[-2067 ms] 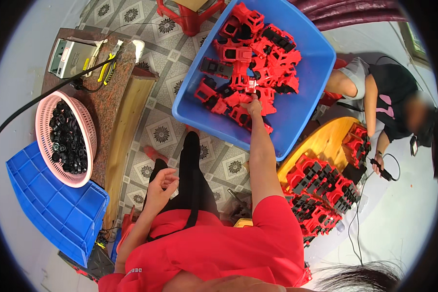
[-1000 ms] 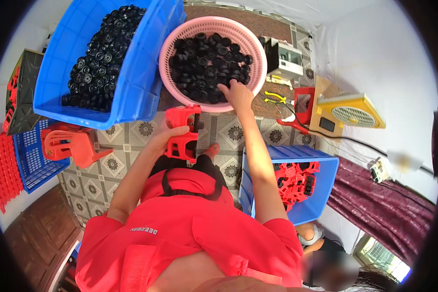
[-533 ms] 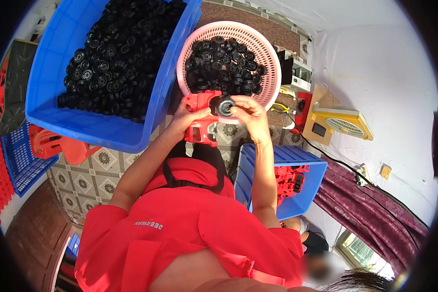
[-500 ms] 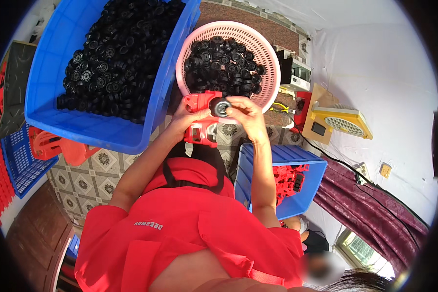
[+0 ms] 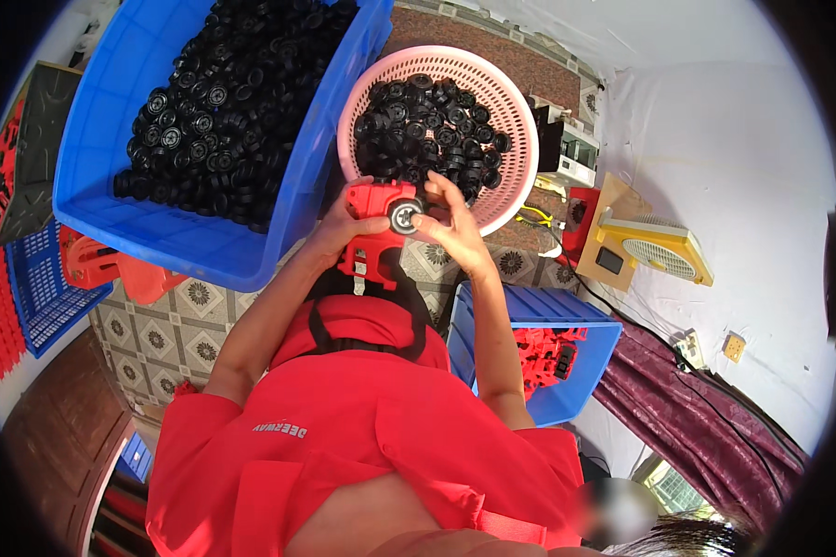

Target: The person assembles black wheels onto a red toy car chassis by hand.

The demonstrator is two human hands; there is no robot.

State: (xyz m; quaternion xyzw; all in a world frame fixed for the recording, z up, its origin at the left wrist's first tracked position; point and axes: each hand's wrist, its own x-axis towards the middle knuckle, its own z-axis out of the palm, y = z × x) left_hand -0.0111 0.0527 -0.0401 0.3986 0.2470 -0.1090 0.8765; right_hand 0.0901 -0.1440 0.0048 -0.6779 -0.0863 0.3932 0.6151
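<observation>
In front of my waist, my left hand (image 5: 340, 230) grips a red plastic toy vehicle body (image 5: 373, 256), thumb across its near side. A black toy wheel (image 5: 405, 216) with a pale, spoked hub sits against the side of the body. The thumb of my right hand (image 5: 455, 236) presses the wheel's edge, while its fingers reach round the far side. Whether the wheel is seated on an axle I cannot tell. Just beyond my hands, a pink round basket (image 5: 511, 121) holds many black wheels (image 5: 437, 125).
A large blue crate (image 5: 186, 252) of black wheels stands at left. By my right forearm, a blue bin (image 5: 596, 371) contains red vehicle parts (image 5: 546, 360). Yellow-handled pliers (image 5: 537, 217) lie right of the basket, near a yellow fan (image 5: 655, 246). A cable (image 5: 641, 320) runs along the right.
The wheel has come down and left against the vehicle body, which has tilted. My right hand has shifted lower and left, its fingers now reaching past the wheel.
</observation>
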